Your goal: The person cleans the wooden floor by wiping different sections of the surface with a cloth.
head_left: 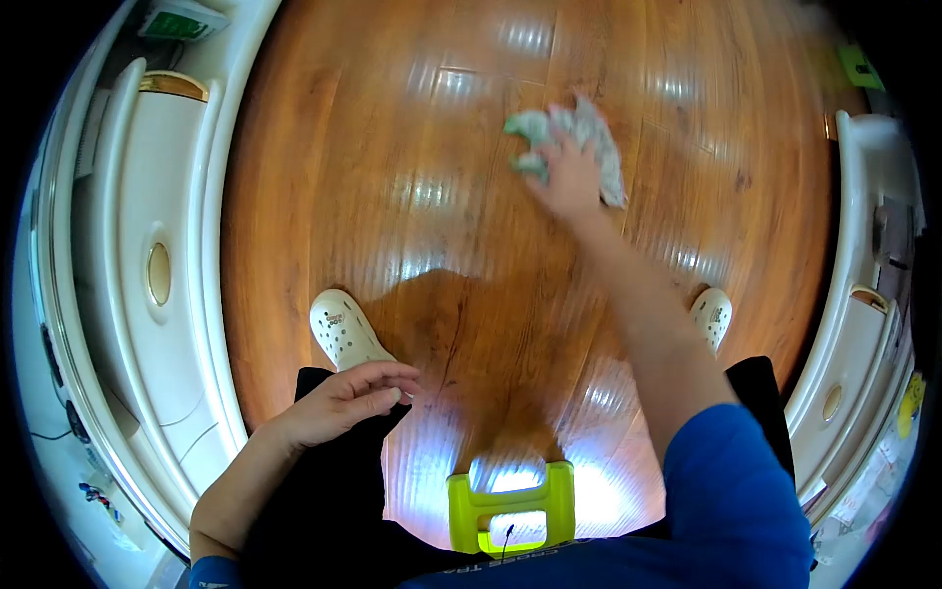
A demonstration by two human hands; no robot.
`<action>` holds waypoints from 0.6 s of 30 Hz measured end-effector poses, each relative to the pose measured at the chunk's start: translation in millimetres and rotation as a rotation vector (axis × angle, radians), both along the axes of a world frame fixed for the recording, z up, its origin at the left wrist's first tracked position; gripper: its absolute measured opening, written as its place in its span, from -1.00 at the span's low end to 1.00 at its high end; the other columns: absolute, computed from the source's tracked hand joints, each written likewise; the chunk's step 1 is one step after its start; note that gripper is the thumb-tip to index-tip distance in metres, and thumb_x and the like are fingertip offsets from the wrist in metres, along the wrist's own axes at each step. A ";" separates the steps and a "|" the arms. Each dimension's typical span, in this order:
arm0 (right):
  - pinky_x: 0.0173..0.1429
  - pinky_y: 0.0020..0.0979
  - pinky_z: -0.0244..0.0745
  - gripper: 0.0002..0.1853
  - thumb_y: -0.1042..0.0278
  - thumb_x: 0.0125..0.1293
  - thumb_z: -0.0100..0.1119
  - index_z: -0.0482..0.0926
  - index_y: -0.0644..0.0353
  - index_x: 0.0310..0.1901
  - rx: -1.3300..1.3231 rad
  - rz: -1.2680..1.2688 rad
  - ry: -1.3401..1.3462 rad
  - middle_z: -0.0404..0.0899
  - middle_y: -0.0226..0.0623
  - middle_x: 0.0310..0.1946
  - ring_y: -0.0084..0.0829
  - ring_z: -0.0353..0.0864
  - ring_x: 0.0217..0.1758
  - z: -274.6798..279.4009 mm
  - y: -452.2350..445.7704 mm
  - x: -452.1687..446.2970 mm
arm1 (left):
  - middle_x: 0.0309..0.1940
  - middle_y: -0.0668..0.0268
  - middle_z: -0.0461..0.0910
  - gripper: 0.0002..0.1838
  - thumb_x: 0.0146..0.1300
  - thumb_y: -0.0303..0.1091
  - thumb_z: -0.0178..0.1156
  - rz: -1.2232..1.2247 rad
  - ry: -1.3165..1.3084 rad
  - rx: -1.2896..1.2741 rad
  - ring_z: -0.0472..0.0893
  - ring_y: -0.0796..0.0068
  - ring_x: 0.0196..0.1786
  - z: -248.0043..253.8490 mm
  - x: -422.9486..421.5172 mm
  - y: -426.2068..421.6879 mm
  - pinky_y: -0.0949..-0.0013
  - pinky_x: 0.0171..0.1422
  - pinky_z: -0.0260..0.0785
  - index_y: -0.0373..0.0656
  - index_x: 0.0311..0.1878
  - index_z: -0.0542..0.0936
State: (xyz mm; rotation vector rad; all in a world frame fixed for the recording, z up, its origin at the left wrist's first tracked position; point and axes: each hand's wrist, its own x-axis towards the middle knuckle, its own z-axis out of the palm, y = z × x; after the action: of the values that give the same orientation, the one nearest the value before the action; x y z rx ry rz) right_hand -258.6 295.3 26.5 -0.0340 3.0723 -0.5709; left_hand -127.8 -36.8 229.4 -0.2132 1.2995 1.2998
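Observation:
A crumpled pale cloth (601,147) with green and pink edges lies on the brown wood floor (392,177), up and right of the middle. On top of it presses my right hand (569,179), fingers spread and a little blurred, with the arm stretched forward. My left hand (358,398) rests by my left knee, over the dark trouser leg, its fingers loosely extended and nothing in them.
Cream clogs (343,329) are on my feet, the right one (711,316) farther right. A lime-green stool (559,501) stands between my legs. White cabinets with gold handles line the left (137,245) and right (849,324) sides.

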 end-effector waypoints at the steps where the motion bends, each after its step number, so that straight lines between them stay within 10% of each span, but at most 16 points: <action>1: 0.26 0.10 0.27 -0.57 0.09 -0.06 0.43 0.61 -0.02 -0.11 -0.015 0.015 0.037 0.36 -0.30 0.26 0.18 0.23 0.27 1.3 -11.4 29.6 | 0.14 0.27 0.49 -0.57 0.47 -0.22 0.02 0.013 0.003 0.030 0.47 0.47 0.18 0.6 0.5 -1.2 0.36 0.24 0.33 -0.11 0.33 0.35; 10: 0.35 0.22 0.08 -0.65 0.22 -0.17 0.49 0.62 -0.06 -0.26 -0.143 -0.026 -0.315 0.41 -0.38 0.13 0.14 0.18 0.31 26.2 -36.6 323.3 | 0.14 0.30 0.51 -0.59 0.47 -0.20 0.02 -0.058 0.027 -0.046 0.48 0.45 0.18 -1.2 8.3 -5.6 0.36 0.23 0.34 -0.06 0.31 0.38; 18: 0.26 0.01 0.27 -0.51 0.41 -0.25 0.48 0.56 0.05 -0.16 0.004 -0.213 0.084 0.41 -0.15 0.12 0.03 0.33 0.19 0.7 118.7 195.8 | 0.13 0.32 0.51 -0.57 0.46 -0.18 0.04 -0.059 0.024 -0.093 0.48 0.47 0.20 -0.4 -0.7 9.6 0.37 0.21 0.34 -0.08 0.31 0.37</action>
State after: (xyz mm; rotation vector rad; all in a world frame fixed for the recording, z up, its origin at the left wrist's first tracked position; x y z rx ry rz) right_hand -62.9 414.1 27.2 0.2798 3.1812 -0.5847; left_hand -128.5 -27.1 228.9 -0.2234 1.3784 1.1960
